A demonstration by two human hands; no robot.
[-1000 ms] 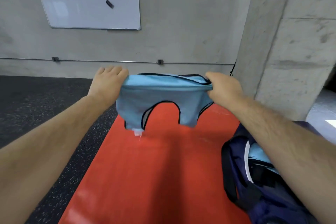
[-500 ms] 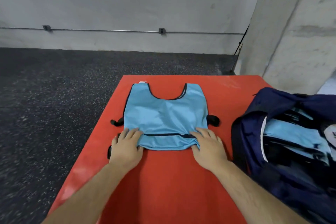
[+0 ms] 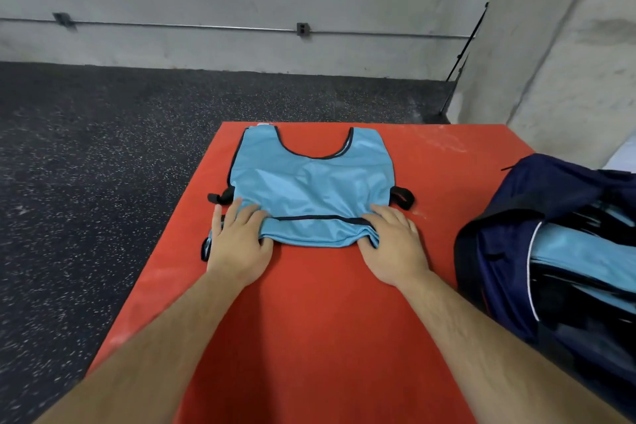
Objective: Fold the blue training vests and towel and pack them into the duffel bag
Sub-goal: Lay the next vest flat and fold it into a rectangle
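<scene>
Red mat (image 3: 309, 320) carries the work: near its middle the left hand (image 3: 237, 244) and right hand (image 3: 395, 248) each pinch a near corner of the blue vest (image 3: 309, 186), fingers on top, thumbs under the turned hem. Folding looks just begun, and the next move should carry both corners evenly toward the neckline at the mat's far edge. The duffel bag (image 3: 499, 251) gapes on the mat's right side.
</scene>
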